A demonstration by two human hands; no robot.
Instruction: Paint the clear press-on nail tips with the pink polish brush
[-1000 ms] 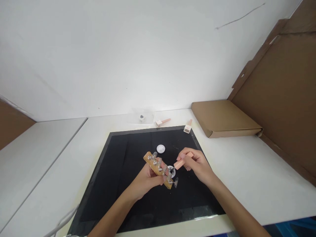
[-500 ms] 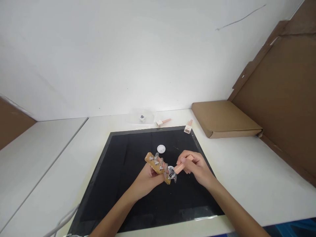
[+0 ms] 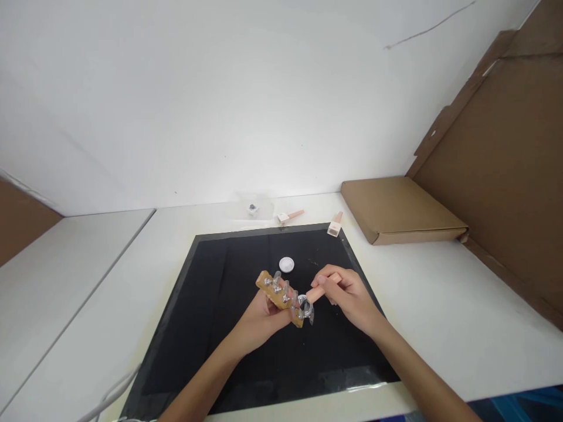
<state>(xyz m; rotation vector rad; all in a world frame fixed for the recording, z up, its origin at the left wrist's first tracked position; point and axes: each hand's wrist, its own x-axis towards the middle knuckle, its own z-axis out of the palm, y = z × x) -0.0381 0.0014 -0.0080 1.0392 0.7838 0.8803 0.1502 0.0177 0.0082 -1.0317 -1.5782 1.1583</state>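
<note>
My left hand is closed on a tan, wavy-edged strip fitted with a row of silver studs. Clear nail tips stand on the studs. A small round pot with a pale rim and silvery-grey inside shows beside the strip's near end; what supports it is hidden. My right hand pinches a peach-pink handle, angled down to the left. The handle's lower end is at the pot and the last nail tip; its very tip cannot be made out. A white round lid lies on the black mat beyond my hands.
Two whitish square bottles with long pink caps, one left and one right, lie near the mat's far edge. A clear plastic piece with a small dark-topped item stands behind. A flat cardboard box is at the right, and a cable at lower left.
The pink handle in my right hand has shifted slightly up and to the left. The silvery-grey inside of the pot shows more openly. My left hand keeps its hold on the strip.
</note>
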